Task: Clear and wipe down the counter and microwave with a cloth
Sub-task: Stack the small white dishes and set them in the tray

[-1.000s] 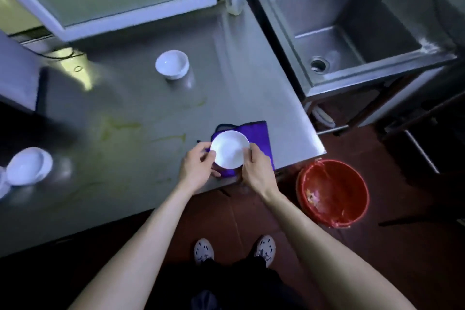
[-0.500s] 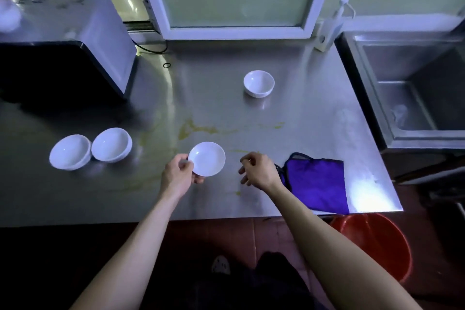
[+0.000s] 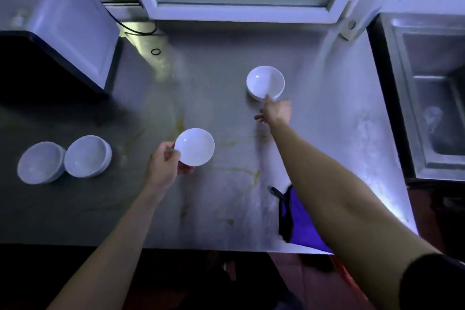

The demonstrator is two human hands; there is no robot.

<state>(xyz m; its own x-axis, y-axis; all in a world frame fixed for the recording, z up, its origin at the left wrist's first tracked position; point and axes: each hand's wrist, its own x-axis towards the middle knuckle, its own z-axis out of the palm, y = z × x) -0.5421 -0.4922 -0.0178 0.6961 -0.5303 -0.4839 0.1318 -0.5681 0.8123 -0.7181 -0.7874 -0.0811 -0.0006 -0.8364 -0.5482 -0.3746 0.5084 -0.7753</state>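
Seen from the middle of the steel counter (image 3: 214,214), the left hand (image 3: 163,166) is at about 7 o'clock. It holds a small white dish (image 3: 194,147) by its left edge, with the thumb on the rim and the fingers curled below it, and the dish is a little above the surface. The right hand (image 3: 275,111) is stretched toward 1 o'clock, where a white bowl (image 3: 265,82) stands. One straight finger touches the near rim, and the thumb points away to the left, so nothing is gripped (this hand is somewhat blurred). The purple cloth (image 3: 297,219) lies at 5 o'clock at the front edge of the counter, partly under the right forearm. The microwave (image 3: 65,22) stands at 10 o'clock. Two more white bowls (image 3: 86,156) sit at 9 o'clock, touching each other. Yellowish streaks (image 3: 241,171) mark the steel between the dish and the cloth. The sink (image 3: 432,113) is at 3 o'clock.
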